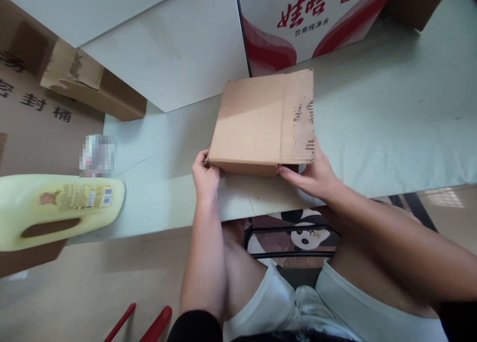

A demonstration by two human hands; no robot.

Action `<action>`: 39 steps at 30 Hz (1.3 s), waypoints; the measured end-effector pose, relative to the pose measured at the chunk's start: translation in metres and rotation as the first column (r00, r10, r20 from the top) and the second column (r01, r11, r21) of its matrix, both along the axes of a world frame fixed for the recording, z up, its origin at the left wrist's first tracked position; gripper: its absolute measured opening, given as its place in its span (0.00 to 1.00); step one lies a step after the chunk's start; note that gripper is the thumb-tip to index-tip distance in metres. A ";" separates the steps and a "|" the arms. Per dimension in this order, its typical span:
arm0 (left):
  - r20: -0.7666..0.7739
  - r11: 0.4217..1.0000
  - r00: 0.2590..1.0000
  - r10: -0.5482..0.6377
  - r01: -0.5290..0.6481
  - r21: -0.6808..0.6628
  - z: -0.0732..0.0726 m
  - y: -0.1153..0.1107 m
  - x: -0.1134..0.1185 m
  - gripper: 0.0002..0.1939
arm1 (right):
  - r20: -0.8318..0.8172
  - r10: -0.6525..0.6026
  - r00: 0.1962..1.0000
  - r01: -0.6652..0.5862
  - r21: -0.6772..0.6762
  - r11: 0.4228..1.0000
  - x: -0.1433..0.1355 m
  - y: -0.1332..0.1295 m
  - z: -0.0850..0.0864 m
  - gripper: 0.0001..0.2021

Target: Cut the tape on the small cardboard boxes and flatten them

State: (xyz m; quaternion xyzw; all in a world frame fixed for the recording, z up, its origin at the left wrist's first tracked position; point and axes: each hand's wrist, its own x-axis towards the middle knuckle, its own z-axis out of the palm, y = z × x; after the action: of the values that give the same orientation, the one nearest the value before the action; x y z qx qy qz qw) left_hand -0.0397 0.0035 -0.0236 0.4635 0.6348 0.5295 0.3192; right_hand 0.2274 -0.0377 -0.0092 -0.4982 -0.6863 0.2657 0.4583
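A brown cardboard box (253,118) is in front of me, near the front edge of the pale green table (380,133). Its top is closed, and a flap with dark printed marks runs along the right side. My left hand (205,175) grips the near left corner with curled fingers. On the other side my right hand (316,173) holds the near right corner, its thumb on the front edge and its other fingers partly hidden by the box. Whether the box rests fully on the table or is slightly raised, I cannot tell.
Behind the box stand a white panel-like box (167,58) and a red-and-white water carton (305,29). At left are a yellow jug (93,222), a long cardboard box (119,93) and a large printed carton (22,128). Red bars (156,324) show below.
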 end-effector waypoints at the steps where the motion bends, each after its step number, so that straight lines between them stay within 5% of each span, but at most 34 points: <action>1: -0.024 1.000 1.000 -0.001 0.001 0.011 0.001 0.000 -0.001 0.10 | -0.004 -0.017 1.000 0.017 -0.011 1.000 -0.001 0.000 0.001 0.33; 7: -0.005 0.998 1.000 -0.013 0.013 0.060 0.001 0.000 -0.001 0.12 | -0.055 -0.067 0.996 0.065 -0.034 0.997 -0.005 -0.001 0.005 0.23; 12: 0.116 0.989 0.992 -0.038 0.020 0.149 -0.005 -0.005 -0.001 0.20 | -0.066 0.088 0.994 -0.098 -0.172 0.980 -0.004 0.000 0.008 0.12; 20: -0.065 0.950 0.987 -0.147 0.160 0.269 -0.003 -0.012 -0.002 0.27 | -0.005 -0.018 1.000 0.016 -0.264 0.964 0.000 0.001 0.001 0.27; 26: -0.006 0.960 0.997 -0.080 0.079 0.267 0.008 -0.007 -0.003 0.22 | 0.016 -0.172 0.985 0.171 -0.224 0.959 0.004 0.005 0.007 0.33; 30: 0.245 0.977 0.969 0.003 -0.055 0.207 0.016 -0.005 -0.002 0.18 | -0.135 -0.203 0.970 0.172 -0.213 0.962 0.006 0.005 0.009 0.21; 34: 0.413 0.988 0.901 -0.131 0.085 0.129 0.026 -0.012 -0.001 0.10 | -0.402 -0.223 0.888 0.094 -0.316 0.944 0.009 0.007 0.008 0.23; 39: 0.292 0.974 0.940 -0.177 0.125 0.189 0.029 -0.023 -0.009 0.14 | -0.511 -0.285 0.811 0.115 -0.338 0.934 0.012 0.007 0.003 0.24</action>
State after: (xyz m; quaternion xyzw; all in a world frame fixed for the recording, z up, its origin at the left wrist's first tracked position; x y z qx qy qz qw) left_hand -0.0487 -0.0191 0.0055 0.4482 0.4930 0.6206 0.4134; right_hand 0.2395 -0.0304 -0.0066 -0.5323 -0.4210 0.4459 0.5836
